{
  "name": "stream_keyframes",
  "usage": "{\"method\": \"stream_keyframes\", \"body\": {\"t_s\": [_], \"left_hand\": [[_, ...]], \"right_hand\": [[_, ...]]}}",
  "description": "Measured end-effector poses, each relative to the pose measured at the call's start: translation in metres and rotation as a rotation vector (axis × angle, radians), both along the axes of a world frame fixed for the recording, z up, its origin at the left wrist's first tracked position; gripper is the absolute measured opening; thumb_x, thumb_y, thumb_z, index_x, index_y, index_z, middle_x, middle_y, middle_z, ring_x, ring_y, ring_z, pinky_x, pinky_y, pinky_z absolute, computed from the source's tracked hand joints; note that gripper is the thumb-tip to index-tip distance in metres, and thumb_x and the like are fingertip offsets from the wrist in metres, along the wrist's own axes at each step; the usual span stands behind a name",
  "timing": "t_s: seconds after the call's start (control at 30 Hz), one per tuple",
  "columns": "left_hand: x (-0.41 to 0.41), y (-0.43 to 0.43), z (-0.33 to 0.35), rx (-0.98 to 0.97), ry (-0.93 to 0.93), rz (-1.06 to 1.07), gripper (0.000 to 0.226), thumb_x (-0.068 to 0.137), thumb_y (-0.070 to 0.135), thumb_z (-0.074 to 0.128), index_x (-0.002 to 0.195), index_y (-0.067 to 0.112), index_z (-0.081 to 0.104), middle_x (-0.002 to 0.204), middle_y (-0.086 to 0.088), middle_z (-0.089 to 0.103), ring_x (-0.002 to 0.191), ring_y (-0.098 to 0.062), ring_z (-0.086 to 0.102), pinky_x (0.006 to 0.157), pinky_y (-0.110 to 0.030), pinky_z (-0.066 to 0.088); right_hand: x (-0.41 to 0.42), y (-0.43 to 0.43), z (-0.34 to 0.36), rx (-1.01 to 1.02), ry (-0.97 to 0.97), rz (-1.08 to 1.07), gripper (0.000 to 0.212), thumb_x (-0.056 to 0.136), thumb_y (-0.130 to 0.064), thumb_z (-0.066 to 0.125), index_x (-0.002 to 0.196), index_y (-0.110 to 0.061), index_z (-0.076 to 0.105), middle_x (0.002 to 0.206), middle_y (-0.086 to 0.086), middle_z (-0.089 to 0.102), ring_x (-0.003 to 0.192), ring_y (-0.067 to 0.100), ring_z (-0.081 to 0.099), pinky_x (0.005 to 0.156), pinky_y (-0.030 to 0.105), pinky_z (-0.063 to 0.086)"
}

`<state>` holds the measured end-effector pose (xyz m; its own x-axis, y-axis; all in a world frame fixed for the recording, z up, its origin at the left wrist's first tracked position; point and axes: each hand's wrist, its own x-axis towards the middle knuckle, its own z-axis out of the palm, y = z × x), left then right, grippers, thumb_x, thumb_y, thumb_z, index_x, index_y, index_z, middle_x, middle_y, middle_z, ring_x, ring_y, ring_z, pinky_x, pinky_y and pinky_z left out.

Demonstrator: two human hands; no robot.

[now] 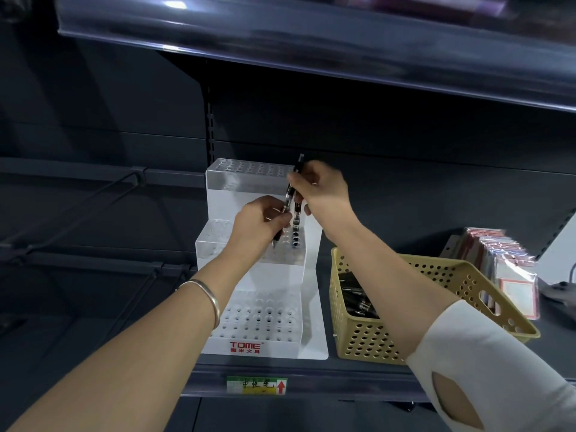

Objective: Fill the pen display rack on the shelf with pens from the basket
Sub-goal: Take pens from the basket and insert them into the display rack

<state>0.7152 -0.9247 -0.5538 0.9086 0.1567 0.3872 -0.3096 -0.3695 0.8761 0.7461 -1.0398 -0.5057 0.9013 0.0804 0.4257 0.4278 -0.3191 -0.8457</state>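
A white three-tier pen display rack (261, 319) marked TOME stands on the dark shelf. Its holes look almost all vacant. Over the middle tier, my left hand (258, 222) pinches a black pen (282, 219) that leans tip-down. My right hand (321, 188), just above and to the right, holds a second black pen (296, 210) upright, with its lower end in a hole at the right end of the middle tier. A tan perforated basket (467, 282) to the right of the rack holds several black pens (358, 299).
Packets of red-edged labels (505, 269) lean at the far right of the shelf. An upper shelf edge (311, 48) overhangs the work area. A green price tag (257, 385) is fixed to the front rail. Wire dividers (93, 194) lie on the left.
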Motion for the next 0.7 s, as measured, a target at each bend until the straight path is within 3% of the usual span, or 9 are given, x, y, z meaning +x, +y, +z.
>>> {"method": "stream_keyframes", "body": {"t_s": [0.1, 0.23, 0.37, 0.6, 0.7], "left_hand": [[0.002, -0.001, 0.003, 0.023, -0.049, 0.039, 0.012, 0.088, 0.013, 0.06, 0.1, 0.012, 0.061, 0.083, -0.003, 0.065, 0.069, -0.019, 0.058, 0.069, -0.03, 0.047], [0.005, 0.005, 0.001, 0.047, -0.085, 0.174, 0.017, 0.091, 0.007, 0.051, 0.101, 0.009, 0.064, 0.1, -0.002, 0.062, 0.086, -0.013, 0.053, 0.064, -0.012, 0.039], [0.008, 0.01, -0.004, 0.044, -0.041, 0.197, 0.02, 0.09, 0.003, 0.048, 0.1, 0.009, 0.064, 0.104, -0.008, 0.062, 0.084, -0.015, 0.052, 0.069, -0.019, 0.036], [0.012, 0.009, -0.005, 0.059, -0.039, 0.192, 0.021, 0.09, 0.004, 0.048, 0.102, 0.01, 0.064, 0.106, -0.005, 0.064, 0.086, -0.013, 0.052, 0.063, -0.014, 0.037], [0.017, 0.003, -0.005, 0.127, -0.035, 0.205, 0.023, 0.09, 0.006, 0.049, 0.106, 0.01, 0.065, 0.105, -0.005, 0.066, 0.087, -0.014, 0.053, 0.066, -0.012, 0.032]], "right_hand": [[0.002, 0.003, 0.009, -0.068, -0.132, -0.098, 0.015, 0.091, -0.023, 0.057, 0.084, -0.01, 0.055, 0.069, 0.001, 0.06, 0.051, 0.009, 0.051, 0.057, 0.028, 0.045], [0.008, 0.002, 0.006, -0.226, -0.206, -0.159, 0.019, 0.093, -0.025, 0.053, 0.091, -0.007, 0.055, 0.075, 0.002, 0.058, 0.066, 0.021, 0.06, 0.065, 0.039, 0.054], [0.014, 0.004, -0.009, -0.281, -0.198, -0.162, 0.022, 0.096, -0.026, 0.05, 0.095, -0.004, 0.054, 0.078, 0.008, 0.061, 0.069, 0.027, 0.062, 0.067, 0.048, 0.054], [0.015, 0.005, -0.003, -0.375, -0.189, -0.207, 0.023, 0.095, -0.029, 0.05, 0.093, -0.007, 0.055, 0.081, 0.007, 0.064, 0.073, 0.024, 0.062, 0.071, 0.044, 0.054], [0.011, 0.008, -0.008, -0.532, -0.203, -0.257, 0.024, 0.094, -0.034, 0.05, 0.095, -0.011, 0.058, 0.098, 0.005, 0.063, 0.09, 0.023, 0.059, 0.069, 0.035, 0.051]]}}
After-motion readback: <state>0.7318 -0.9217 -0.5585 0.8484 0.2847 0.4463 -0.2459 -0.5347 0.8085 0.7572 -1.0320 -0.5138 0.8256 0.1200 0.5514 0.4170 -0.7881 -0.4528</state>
